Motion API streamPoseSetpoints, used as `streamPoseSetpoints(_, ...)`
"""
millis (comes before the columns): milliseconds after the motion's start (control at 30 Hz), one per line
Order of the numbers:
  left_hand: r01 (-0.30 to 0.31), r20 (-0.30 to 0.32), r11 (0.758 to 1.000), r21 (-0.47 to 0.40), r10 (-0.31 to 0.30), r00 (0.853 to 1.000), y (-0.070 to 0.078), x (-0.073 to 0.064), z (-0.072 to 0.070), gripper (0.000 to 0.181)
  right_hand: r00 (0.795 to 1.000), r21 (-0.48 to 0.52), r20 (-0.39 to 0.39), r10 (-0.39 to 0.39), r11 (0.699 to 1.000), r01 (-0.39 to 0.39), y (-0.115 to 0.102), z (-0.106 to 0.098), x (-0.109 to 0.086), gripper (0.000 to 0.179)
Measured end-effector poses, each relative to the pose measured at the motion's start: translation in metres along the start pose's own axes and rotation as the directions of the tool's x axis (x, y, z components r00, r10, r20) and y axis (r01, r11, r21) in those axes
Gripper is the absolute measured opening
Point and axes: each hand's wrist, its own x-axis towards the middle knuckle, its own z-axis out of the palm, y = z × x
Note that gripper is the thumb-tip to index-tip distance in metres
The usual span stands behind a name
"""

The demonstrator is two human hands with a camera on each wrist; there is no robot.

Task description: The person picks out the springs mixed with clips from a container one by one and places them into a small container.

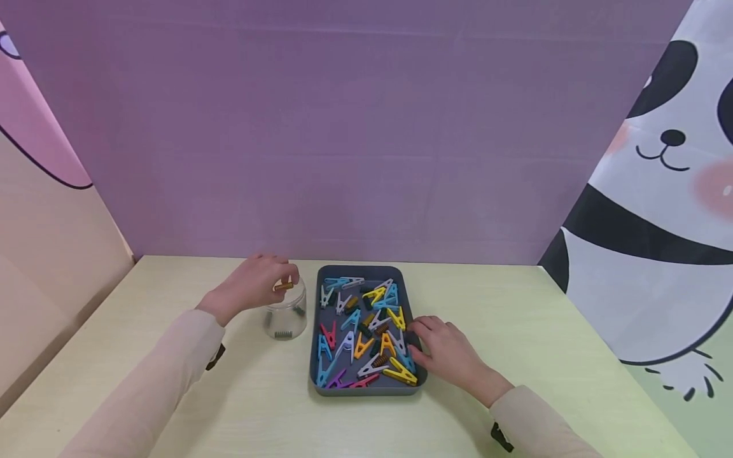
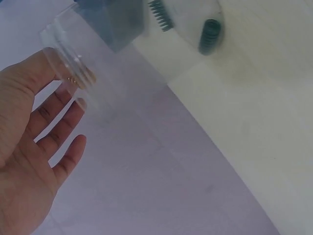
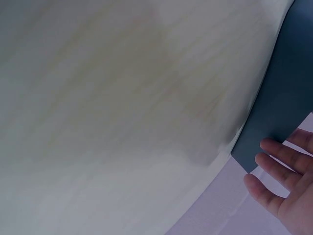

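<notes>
My left hand [image 1: 258, 283] is over the mouth of a clear jar [image 1: 277, 317], pinching a small gold-brown spring [image 1: 283, 287] between thumb and fingers. In the left wrist view the spring [image 2: 82, 80] shows through the clear rim, and the other fingers spread loosely. Dark coil springs [image 2: 210, 36] lie at the jar's bottom. Right of the jar sits a dark grey tray [image 1: 366, 392] of mixed plastic clips and springs. At the tray's right side my right hand [image 1: 449, 353] has its fingers relaxed, with fingertips right at the rim and nothing gripped.
Blue, yellow, red, purple and white clips [image 1: 348, 343] lie scattered among brown and dark springs [image 1: 381, 360] in the tray. Tray and jar stand on a pale wooden table [image 1: 246, 394]. A purple backdrop [image 1: 343, 140] rises behind the table, with a panda picture [image 1: 658, 254] at the right.
</notes>
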Motion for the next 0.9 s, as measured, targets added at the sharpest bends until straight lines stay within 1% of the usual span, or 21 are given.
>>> streamPoseSetpoints(200, 0.051, 0.021, 0.999, -0.011, -0.051, 0.998, -0.0048, -0.0019, 0.0070, 0.022, 1.000, 0.000, -0.010, -0.007, 1.000, 0.007, 0.0002, -0.0005, -0.0003, 0.032)
streamPoseSetpoints(267, 0.060, 0.027, 0.998, -0.017, -0.060, 0.998, -0.0054, -0.0020, 0.0079, 0.023, 1.000, 0.002, -0.015, -0.008, 1.000, 0.008, 0.0002, -0.0004, -0.0004, 0.032)
streamPoseSetpoints(533, 0.052, 0.040, 0.998, -0.021, -0.051, 0.998, -0.0074, -0.0010, 0.0090, 0.022, 1.000, 0.004, -0.019, -0.009, 1.000, 0.010, -0.0010, -0.0006, -0.0004, 0.030)
streamPoseSetpoints(900, 0.075, 0.055, 0.997, 0.001, -0.075, 0.996, -0.0061, -0.0011, 0.0093, 0.025, 1.000, -0.001, -0.010, -0.004, 1.000, 0.004, -0.0013, -0.0019, -0.0008, 0.031)
